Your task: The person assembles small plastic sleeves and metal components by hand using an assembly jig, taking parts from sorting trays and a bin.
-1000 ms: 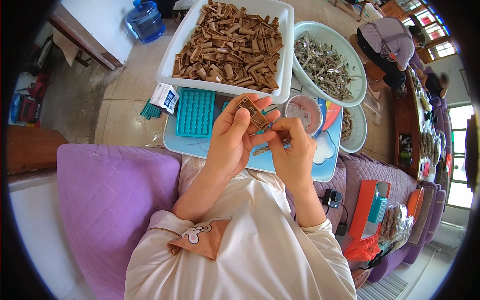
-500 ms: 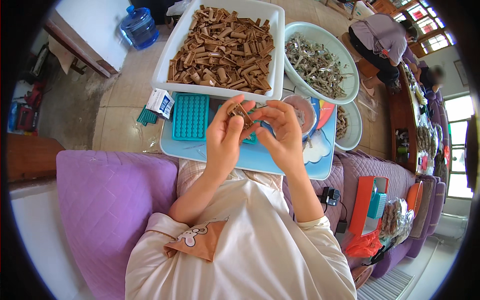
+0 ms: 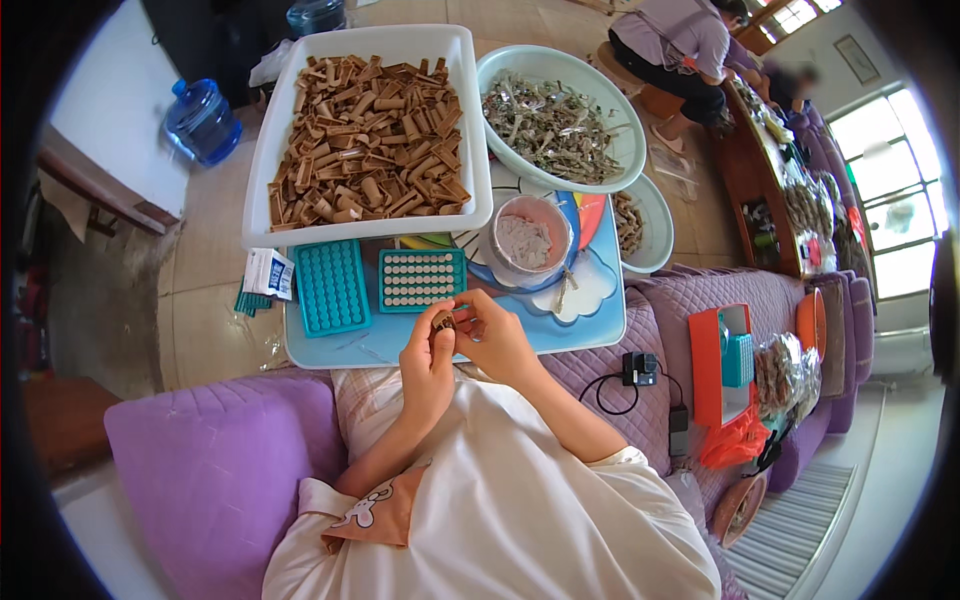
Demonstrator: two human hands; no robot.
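Above the near edge of the blue table [image 3: 590, 335], my left hand [image 3: 425, 370] pinches a small brown plastic piece [image 3: 443, 322] between thumb and fingers. My right hand [image 3: 492, 338] meets it from the right, its fingers bent and closed on the same piece. The fingers cover most of the piece. Just beyond the hands lies a teal tray [image 3: 461, 290] with rows of white round discs. Left of it is a larger teal tray [image 3: 300, 275] with rows of round cells. A pinkish tub [image 3: 520, 278] of white powdery material stands to the right.
A big white bin [image 3: 259, 195] heaped with brown half-round pieces [image 3: 370, 140] fills the far side. Right of it is a pale green basin [image 3: 634, 150] of wrapped bundles, with a smaller basin [image 3: 662, 235] below. A small white box [image 3: 268, 272] sits at the left corner. A person [image 3: 670, 40] bends at far right.
My hands have come down and nearer to me, with the brown piece still held. The right fingers, spread before, have closed in on it. The head view has shifted, baring the disc tray.
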